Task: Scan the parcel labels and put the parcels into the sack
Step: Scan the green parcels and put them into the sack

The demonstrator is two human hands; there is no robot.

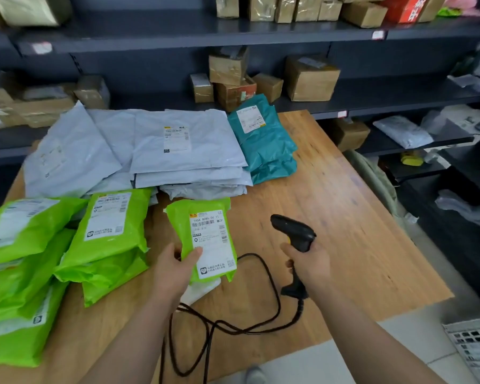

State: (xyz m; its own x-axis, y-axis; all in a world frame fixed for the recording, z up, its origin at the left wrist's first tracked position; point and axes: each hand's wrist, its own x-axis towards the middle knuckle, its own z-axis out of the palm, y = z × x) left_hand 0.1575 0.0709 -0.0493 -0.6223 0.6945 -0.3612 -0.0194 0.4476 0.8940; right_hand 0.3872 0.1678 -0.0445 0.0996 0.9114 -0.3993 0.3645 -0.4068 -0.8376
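While the left grip [175,263] pinches a green parcel [205,234] label-up, the outstretched right grip [309,263] clasps the scanner [294,230].

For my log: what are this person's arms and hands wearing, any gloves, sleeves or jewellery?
Nothing worn shows. The left hand and right hand are bare, without gloves or rings. The left forearm and right forearm are uncovered to the frame's bottom edge; no sleeve, watch or band is visible.
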